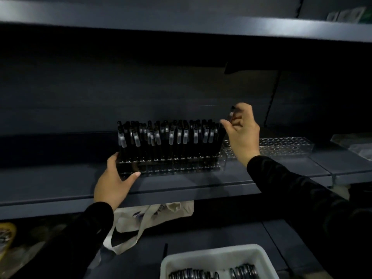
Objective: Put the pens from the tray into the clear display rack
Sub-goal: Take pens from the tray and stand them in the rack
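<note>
A clear display rack [177,167] stands on the middle shelf, packed with several upright black pens [171,137] with pale clips. My left hand [114,182] grips the rack's front left corner, thumb along its front wall. My right hand [242,129] hovers at the rack's right end and pinches one black pen [231,114], held upright above the last row. A white tray [217,258] at the bottom holds several more pens [201,274] lying flat.
A second clear rack [285,147] without pens stands to the right on the same shelf [60,184]. A cloth tote bag [145,218] lies on the lower shelf below. Another dark shelf runs overhead. A loose pen [165,251] lies beside the tray.
</note>
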`<state>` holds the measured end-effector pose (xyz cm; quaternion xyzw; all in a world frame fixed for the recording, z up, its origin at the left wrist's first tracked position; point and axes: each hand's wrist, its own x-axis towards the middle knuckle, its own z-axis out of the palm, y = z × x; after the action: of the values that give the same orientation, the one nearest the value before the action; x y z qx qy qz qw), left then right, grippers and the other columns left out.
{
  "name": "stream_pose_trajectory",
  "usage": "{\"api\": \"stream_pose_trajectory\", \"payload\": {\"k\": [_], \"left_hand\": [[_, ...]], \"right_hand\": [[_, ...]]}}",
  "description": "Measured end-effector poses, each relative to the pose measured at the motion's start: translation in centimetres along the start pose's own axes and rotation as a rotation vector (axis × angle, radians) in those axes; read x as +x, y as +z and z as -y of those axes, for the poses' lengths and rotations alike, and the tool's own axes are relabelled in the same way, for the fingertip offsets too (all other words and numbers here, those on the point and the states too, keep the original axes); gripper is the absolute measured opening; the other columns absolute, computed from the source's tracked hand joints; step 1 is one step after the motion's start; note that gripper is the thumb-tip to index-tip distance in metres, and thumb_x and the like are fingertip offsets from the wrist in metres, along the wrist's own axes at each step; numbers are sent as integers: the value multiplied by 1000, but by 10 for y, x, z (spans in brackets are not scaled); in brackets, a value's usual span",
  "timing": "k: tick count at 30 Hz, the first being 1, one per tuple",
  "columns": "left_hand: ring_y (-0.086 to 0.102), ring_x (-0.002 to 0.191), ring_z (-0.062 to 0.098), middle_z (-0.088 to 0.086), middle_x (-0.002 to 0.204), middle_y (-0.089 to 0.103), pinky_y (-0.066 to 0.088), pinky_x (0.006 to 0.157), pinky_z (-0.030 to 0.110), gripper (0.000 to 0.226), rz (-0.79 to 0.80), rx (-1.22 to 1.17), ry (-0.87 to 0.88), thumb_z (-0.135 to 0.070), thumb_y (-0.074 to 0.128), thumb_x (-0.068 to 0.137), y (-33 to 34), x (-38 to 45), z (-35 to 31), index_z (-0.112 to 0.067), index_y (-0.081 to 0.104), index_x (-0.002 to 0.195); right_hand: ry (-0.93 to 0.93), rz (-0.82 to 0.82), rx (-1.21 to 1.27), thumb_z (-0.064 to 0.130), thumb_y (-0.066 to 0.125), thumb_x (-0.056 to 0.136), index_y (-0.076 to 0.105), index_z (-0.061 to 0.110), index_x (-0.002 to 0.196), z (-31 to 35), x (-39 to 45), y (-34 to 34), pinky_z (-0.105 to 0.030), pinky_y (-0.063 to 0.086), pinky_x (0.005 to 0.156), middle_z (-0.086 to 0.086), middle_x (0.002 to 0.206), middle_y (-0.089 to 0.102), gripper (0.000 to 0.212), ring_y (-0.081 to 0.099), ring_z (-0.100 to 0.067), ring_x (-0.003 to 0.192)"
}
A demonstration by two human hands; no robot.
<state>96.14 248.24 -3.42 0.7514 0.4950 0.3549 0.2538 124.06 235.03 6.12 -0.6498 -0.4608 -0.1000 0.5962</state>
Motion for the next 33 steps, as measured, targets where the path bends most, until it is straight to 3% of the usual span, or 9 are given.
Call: {"api": "stream_pose_trajectory", "payload": {"k": [7, 10, 13, 18, 21, 23, 25, 29, 33], "left_hand": [[56, 117, 28, 5, 138, 53, 47, 85, 34, 83, -15, -9, 10, -36, 70, 84, -1, -1, -2, -20, 21, 148], [56, 118, 28, 6, 137, 54, 46, 86, 34, 83, -14, -13, 5, -36, 70, 84, -1, -1, -3, -20, 20, 148], [55, 118, 28, 5, 138, 53, 46, 85, 33, 83, -14, -13, 3, -36, 70, 84, -1, -2, -3, -21, 20, 149], [56, 117, 28, 5, 136, 54, 48, 87, 35, 82, -27, -7, 10, -36, 70, 83, 0, 0, -2, -21, 22, 148], [58, 115, 28, 6, 134, 56, 49, 88, 36, 82, -33, -2, 5, -35, 72, 82, 1, 2, -1, -19, 25, 147], [58, 115, 28, 7, 133, 57, 48, 88, 35, 81, -37, -13, 4, -34, 73, 81, 0, 2, -1, -20, 26, 146], [58, 114, 27, 6, 132, 58, 48, 87, 33, 81, -35, -25, 2, -34, 73, 81, 0, 2, -2, -21, 27, 146], [59, 113, 27, 7, 133, 57, 47, 85, 31, 81, -32, -18, 5, -33, 72, 82, 0, 1, -4, -21, 26, 147], [58, 114, 29, 8, 132, 58, 47, 87, 33, 80, -35, -24, 10, -32, 74, 81, 0, 2, -4, -21, 28, 146]], "right_hand": [[12, 40, -14, 16, 66, 89, 41, 31, 113, -4, -1, -6, -15, 47, 69, 8, 85, 47, 38, 50, -13, 78], [80, 155, -40, 15, 66, 89, 43, 32, 118, -15, -10, -4, -17, 47, 73, 11, 87, 48, 41, 54, -13, 80], [115, 239, -7, 16, 63, 91, 40, 33, 135, -27, -15, -7, -19, 48, 83, 9, 97, 54, 53, 59, -8, 89], [125, 263, -56, 3, 62, 87, 37, 36, 140, -49, 4, -38, -27, 46, 94, 2, 132, 46, 67, 50, -13, 115], [194, 549, -481, 9, 71, 79, 31, 25, 147, -82, 37, -51, -44, 41, 105, -9, 149, 37, 80, 39, -29, 132], [201, 766, -683, 18, 74, 78, 29, 22, 148, -95, 50, -51, -44, 34, 111, -11, 153, 31, 83, 32, -32, 138], [197, 901, -707, 20, 72, 83, 28, 23, 148, -98, 53, -49, -39, 30, 114, -7, 154, 31, 79, 31, -28, 140], [145, 961, -738, 16, 68, 86, 32, 27, 147, -98, 50, -49, -30, 34, 109, -1, 153, 35, 72, 35, -23, 138], [121, 991, -736, 17, 71, 84, 33, 34, 145, -92, 44, -59, -34, 37, 109, -3, 151, 36, 74, 38, -24, 135]]}}
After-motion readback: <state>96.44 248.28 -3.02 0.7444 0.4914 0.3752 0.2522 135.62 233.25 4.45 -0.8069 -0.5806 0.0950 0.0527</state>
